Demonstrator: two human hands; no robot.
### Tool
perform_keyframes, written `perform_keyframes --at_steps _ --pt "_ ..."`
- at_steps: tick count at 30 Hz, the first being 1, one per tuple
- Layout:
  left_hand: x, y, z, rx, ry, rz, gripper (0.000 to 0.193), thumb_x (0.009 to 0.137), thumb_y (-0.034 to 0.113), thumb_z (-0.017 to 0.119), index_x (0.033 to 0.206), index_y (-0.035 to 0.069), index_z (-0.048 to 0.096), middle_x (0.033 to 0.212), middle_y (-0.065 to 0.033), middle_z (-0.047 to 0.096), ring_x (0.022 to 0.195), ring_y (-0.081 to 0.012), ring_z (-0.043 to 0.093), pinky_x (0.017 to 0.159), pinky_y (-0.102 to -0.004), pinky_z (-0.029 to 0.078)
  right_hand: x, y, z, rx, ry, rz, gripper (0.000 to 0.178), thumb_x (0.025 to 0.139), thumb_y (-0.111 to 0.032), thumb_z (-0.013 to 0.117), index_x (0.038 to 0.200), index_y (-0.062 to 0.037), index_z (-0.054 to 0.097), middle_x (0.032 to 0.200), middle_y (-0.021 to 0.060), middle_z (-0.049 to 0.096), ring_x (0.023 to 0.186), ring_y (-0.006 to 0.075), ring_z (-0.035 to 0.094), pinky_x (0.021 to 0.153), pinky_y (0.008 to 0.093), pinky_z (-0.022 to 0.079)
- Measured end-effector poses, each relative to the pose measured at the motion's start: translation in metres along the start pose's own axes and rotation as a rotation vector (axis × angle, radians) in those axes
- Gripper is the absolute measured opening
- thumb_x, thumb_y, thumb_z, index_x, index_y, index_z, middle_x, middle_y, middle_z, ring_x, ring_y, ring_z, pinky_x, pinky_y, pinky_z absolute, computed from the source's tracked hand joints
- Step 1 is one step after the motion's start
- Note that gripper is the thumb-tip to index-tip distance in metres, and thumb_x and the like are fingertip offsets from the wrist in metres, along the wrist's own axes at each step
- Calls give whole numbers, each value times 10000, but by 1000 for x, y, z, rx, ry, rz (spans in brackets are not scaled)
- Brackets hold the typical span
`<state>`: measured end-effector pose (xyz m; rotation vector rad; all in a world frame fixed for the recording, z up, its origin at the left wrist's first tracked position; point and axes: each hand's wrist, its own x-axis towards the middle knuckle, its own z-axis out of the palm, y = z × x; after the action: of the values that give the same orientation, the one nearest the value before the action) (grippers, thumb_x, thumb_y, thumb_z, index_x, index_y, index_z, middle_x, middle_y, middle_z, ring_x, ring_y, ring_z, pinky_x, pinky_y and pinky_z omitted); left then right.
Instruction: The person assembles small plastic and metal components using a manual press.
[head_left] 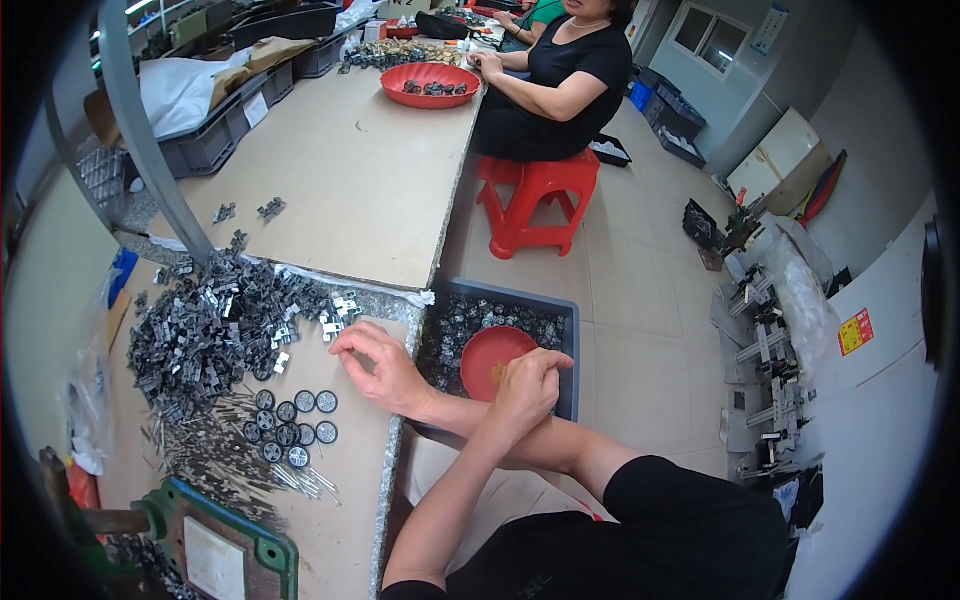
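My forearms cross, the left one lying over the right. My left hand (530,388) is on the right side, above a red bowl (485,350) with a few small yellowish bits in it. Its fingers are curled; whatever they hold, if anything, is hidden. Over the table edge on the left, my right hand (383,370) has bent fingers with a gap between thumb and forefinger, and nothing shows in it. Beyond its fingertips lie shiny metal clip-like parts (340,312), at the edge of a large heap of dark metal parts (205,330). Small black-rimmed wheels (287,411) lie nearer me.
Thin metal pins (215,450) spread beside the wheels. A green machine (225,540) stands at the near left. The bowl sits in a grey crate (568,330) of dark parts. A co-worker (570,70) sits on a red stool (535,200) beside the far table (330,180).
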<state>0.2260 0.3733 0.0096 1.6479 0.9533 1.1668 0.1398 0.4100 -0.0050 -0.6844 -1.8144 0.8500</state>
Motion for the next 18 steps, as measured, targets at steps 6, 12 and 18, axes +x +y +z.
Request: perform_keyframes --at_steps 6,12,18 --pt "-2 0 1 4 3 1 228 800 29 446 879 4 659 883 -167 647 838 -328 625 765 -390 493 -2 -1 0 -4 -11 5 103 809 3 553 902 -17 593 890 94 572 817 217 576 729 290 462" --pt "-2 -1 2 -1 1 -9 237 805 36 439 882 6 661 887 -167 646 845 -326 624 776 -392 488 -3 -1 0 3 -20 29 99 813 -1 549 902 -10 591 895 94 571 835 220 573 757 297 456" --pt "3 1 -2 -5 -18 -18 253 807 34 431 898 -4 664 908 -170 654 873 -313 631 803 -378 488 3 0 -2 0 -23 31 101 814 -4 548 904 -11 591 898 98 575 843 228 576 761 302 458"
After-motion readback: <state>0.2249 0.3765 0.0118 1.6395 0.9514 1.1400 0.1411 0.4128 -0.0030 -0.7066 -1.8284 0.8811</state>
